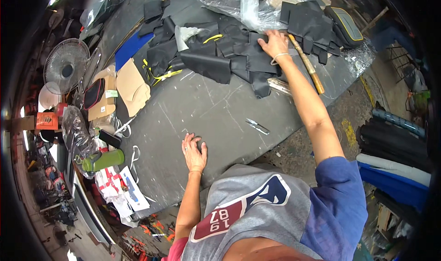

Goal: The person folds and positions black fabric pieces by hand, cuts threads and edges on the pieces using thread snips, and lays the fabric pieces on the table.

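My left hand [195,153] rests on the dark grey table [183,109] near its front edge, fingers apart and nothing in it. Farther off, my right hand [276,45] reaches out over a pile of black fabric pieces [206,63], its fingers stretched and its thumb spread. The fingertips touch the pile next to clear plastic wrap [251,13]. Just right of that hand lies a long worn wooden stick [306,64]. Between the two hands, a small cutter knife [257,126] lies flat on the tabletop.
A stack of black pieces [310,24] and a black case with yellow trim [345,26] sit at the back right. Along the left edge are tan card pieces [133,86], a green bottle [104,160], a phone [110,138] and papers [132,192]. A fan [67,68] stands beyond.
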`<state>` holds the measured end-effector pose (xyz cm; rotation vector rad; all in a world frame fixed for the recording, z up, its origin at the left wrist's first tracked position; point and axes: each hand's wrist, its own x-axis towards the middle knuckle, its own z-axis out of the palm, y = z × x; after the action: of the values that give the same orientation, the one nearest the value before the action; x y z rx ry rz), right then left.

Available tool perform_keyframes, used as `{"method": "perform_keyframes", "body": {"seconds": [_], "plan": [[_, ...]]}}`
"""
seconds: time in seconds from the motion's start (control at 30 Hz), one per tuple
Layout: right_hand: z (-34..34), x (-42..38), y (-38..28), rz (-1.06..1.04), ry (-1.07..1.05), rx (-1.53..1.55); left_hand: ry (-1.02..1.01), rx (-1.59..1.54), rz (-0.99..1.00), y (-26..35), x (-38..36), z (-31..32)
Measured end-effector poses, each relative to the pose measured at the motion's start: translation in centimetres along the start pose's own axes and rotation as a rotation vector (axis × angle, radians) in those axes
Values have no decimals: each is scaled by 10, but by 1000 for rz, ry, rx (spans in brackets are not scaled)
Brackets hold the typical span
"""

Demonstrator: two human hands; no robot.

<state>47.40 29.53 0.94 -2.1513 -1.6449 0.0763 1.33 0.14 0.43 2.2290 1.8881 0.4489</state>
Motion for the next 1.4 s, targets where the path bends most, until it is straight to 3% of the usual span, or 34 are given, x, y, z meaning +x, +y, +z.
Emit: {"method": "perform_keyframes", "body": {"seconds": [0.27, 0.4, 0.43, 0.53, 0.7, 0.8, 0.87, 0.97, 1.07, 1.13, 1.2, 1.27, 1.33, 1.4], "plan": [[-2, 0, 0, 24, -62, -80, 17, -31, 1, -1, 0, 0], [-12, -8, -12, 99, -94, 376, 27, -43, 9, -3, 2, -1], [-28, -23, -28, 58, 59, 491, 28, -47, 9, -3, 0, -1], [-34, -38, -35, 133, 165, 744, 34, -50, 23, -6, -1, 0], [-40, -139, -67, 329, 156, 1287, 58, -107, 33, -9, -5, 0], [-28, -219, -96, 379, 135, 1330, 30, -287, -25, -4, 2, -7], [-19, -262, -112, 451, 106, 1362, -19, -700, -159, 14, 15, -24], [-21, -308, -138, 511, 47, 1369, -402, -1576, -411, 24, 32, -22], [-16, -331, -145, 440, -17, 1305, -588, -1419, -560, 42, 47, -33], [-10, -331, -133, 383, 50, 1219, -550, -1248, -385, 41, 47, -26], [-16, -320, -111, 229, 277, 1038, -531, -1109, -225, 36, 55, -22], [-14, -297, -62, 362, 457, 852, -538, -1003, -83, 21, 70, -21], [-29, -274, -43, 449, 576, 1129, -323, -951, -150, 5, 86, -13], [-47, -261, -44, 461, 485, 1093, -93, -650, -169, -15, 113, 3]]}}
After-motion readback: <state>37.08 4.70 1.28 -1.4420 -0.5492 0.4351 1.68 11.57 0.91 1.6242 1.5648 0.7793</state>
